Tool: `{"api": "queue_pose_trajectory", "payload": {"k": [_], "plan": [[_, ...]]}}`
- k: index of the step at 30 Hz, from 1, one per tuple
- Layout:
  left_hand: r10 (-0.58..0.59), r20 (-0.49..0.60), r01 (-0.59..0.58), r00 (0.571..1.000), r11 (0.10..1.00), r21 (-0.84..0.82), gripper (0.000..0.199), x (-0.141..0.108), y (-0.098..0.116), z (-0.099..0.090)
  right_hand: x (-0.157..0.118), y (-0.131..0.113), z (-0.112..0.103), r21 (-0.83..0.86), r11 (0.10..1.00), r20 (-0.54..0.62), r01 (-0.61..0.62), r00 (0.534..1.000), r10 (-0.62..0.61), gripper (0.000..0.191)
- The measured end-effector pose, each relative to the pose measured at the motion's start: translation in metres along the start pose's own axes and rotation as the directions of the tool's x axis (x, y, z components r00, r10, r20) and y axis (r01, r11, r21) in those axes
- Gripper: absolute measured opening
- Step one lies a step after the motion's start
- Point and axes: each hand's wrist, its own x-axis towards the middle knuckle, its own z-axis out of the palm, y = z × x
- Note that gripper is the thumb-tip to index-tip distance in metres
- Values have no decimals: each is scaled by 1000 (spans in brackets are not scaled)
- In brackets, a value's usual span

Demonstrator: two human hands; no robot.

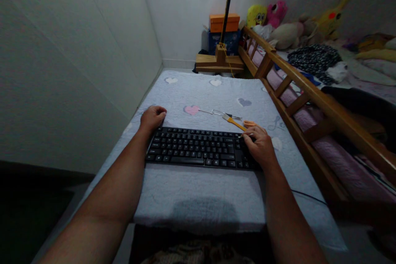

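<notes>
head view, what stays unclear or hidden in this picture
All in the head view:
Keyboard: many key markings are too small to read; its right end is partly hidden by the right hand.
Right hand's pinch: too small and dim to tell what it holds, if anything.
Left hand: its curled fingers hide whether it holds anything.
Cable: partly hidden by the right forearm.
Black pole: top cut off by the upper edge.

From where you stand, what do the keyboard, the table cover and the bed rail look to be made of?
Keyboard: probably black plastic, from its faint sheen. Table cover: matt, soft-looking cloth, judging by its wrinkles and draped edge; the fibre I can't tell. Bed rail: likely varnished wood, brown and slightly glossy on top.
</notes>
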Motion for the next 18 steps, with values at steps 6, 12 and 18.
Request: {"api": "queue_pose_trajectory", "payload": {"k": [6,12,18], "plan": [[2,10,-2,1000,1000,8,33,0,0,-1,-1,-5,3,3,999,22,38,999,-38,19],[7,-5,-7,1000,1000,-2,29,3,-5,2,0,-7,3,3,999,45,39,998,-39,19],[19,0,-19,1000,1000,2,30,5,-7,4,-1,1,-3,-18,1000,-9,2,1000,-2,20]]}}
